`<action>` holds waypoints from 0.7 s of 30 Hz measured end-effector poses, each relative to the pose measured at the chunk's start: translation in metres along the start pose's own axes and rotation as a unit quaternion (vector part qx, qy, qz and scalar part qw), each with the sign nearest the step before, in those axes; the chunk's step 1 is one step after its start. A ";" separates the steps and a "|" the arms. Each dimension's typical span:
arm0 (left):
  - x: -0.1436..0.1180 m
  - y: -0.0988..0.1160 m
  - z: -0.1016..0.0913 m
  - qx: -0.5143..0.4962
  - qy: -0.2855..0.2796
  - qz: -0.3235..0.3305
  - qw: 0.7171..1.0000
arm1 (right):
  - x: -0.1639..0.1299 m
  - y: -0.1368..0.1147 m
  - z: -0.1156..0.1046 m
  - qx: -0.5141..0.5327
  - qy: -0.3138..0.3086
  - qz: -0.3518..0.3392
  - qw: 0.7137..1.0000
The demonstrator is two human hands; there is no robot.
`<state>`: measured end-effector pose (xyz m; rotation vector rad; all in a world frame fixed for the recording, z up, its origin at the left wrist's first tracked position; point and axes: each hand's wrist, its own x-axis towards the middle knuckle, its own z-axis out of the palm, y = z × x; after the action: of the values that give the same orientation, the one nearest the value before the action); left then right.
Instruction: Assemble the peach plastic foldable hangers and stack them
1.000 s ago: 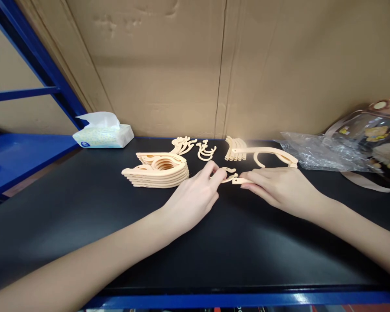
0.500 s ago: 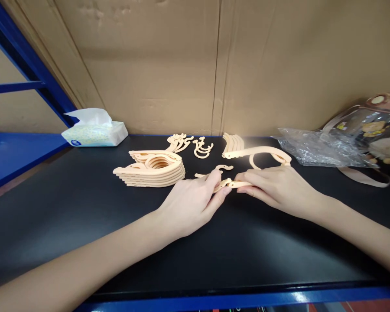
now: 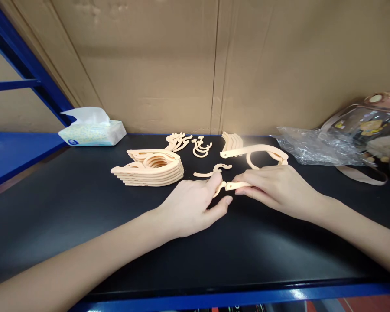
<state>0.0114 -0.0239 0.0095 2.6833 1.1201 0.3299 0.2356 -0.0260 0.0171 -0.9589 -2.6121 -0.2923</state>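
- Fingers of the left hand (image 3: pixel 191 208) and the right hand (image 3: pixel 274 188) pinch the two ends of one peach plastic piece (image 3: pixel 232 186), held just above the middle of the black counter (image 3: pixel 84 216).
- Tissue box (image 3: pixel 92 132) at the back left corner has one tissue standing out of its slot.
- Clear plastic bag (image 3: pixel 315 149) at the back right lies crumpled; its contents cannot be made out.
- Pouch (image 3: pixel 367 125) beyond it is cut off by the frame.
- Hanger stack (image 3: pixel 151 167) holds about six; further small hooks (image 3: pixel 201 148) near the back edge are too bunched to count.
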 end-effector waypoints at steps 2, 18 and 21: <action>0.001 0.000 0.001 0.000 -0.008 -0.001 1.000 | 0.000 -0.001 0.000 0.001 -0.001 -0.004 1.000; 0.002 0.003 -0.002 0.135 -0.034 0.049 0.989 | 0.000 -0.007 0.002 -0.012 -0.006 -0.018 1.000; 0.002 0.000 0.001 0.192 -0.001 0.078 0.978 | -0.001 -0.009 0.003 -0.025 -0.002 -0.020 0.999</action>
<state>0.0128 -0.0227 0.0091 3.1172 1.0656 0.1461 0.2292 -0.0323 0.0133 -0.9241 -2.6421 -0.3685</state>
